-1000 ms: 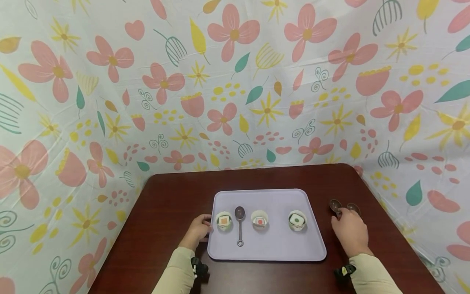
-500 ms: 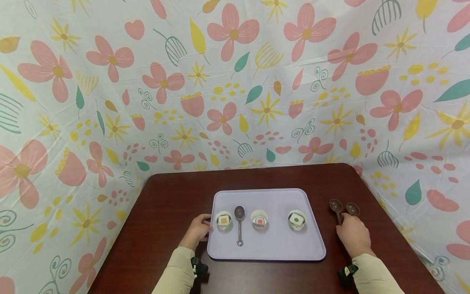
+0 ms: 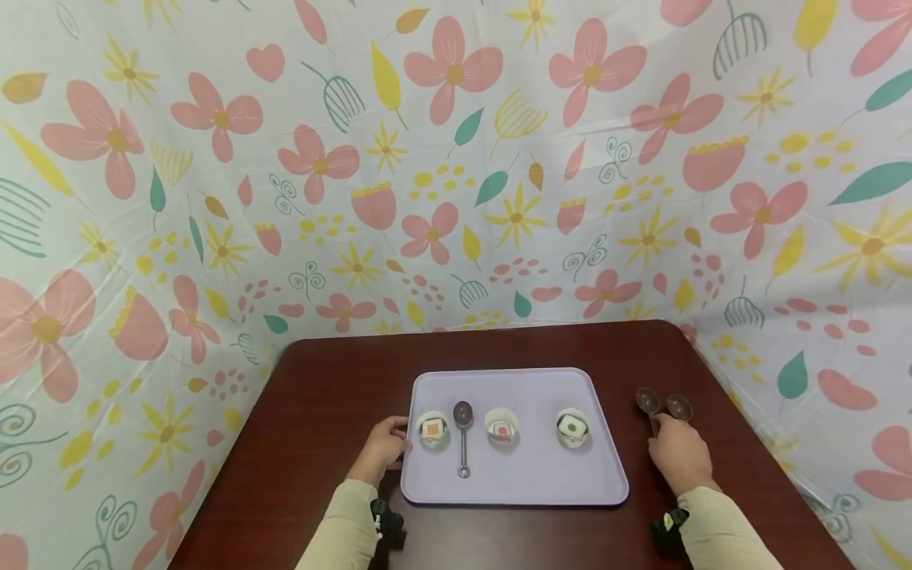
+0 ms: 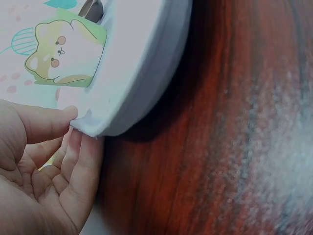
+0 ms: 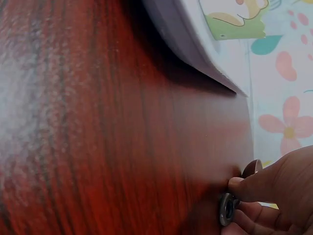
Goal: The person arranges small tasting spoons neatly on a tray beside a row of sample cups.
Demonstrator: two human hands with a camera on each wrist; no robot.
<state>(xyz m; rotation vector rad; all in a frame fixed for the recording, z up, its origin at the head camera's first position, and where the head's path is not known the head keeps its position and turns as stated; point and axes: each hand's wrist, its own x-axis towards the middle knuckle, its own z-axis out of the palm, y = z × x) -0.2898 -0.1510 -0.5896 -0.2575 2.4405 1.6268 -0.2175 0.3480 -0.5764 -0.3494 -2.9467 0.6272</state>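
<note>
The right grip point(image 3: 680, 455) has thumb and fingers pinched on the handle of the inner spoon point(image 3: 647, 400), which lies on the bench point(image 3: 342, 372). Its bowl sits straight ahead of the grip, a touch to its left, and its long axis runs from the fingers away from the person. The right wrist view shows a handle ring point(image 5: 223, 205) just beside the thumb, on the person's side. The outer spoon point(image 3: 680, 407) has its bowl just ahead of the same grip, to the right of the first; its handle is hidden by the hand, so whether the fingers touch it too, I cannot tell.

The tray point(image 3: 534, 475) lies left of the right grip, its right rim near but apart from it. At the far rim, the left grip point(image 3: 385, 445) clasps the edge, thumb on top and fingers underneath. From that grip rightward come the left cup point(image 3: 431, 414), the tray spoon point(image 3: 463, 417) with its bowl pointing away from the person, the middle cup point(image 3: 502, 416) and the right cup point(image 3: 573, 444).

I judge that leftward relation decisive: the right grip is much the nearer to the loose spoons, whose line roughly matches the tray spoon's.
</note>
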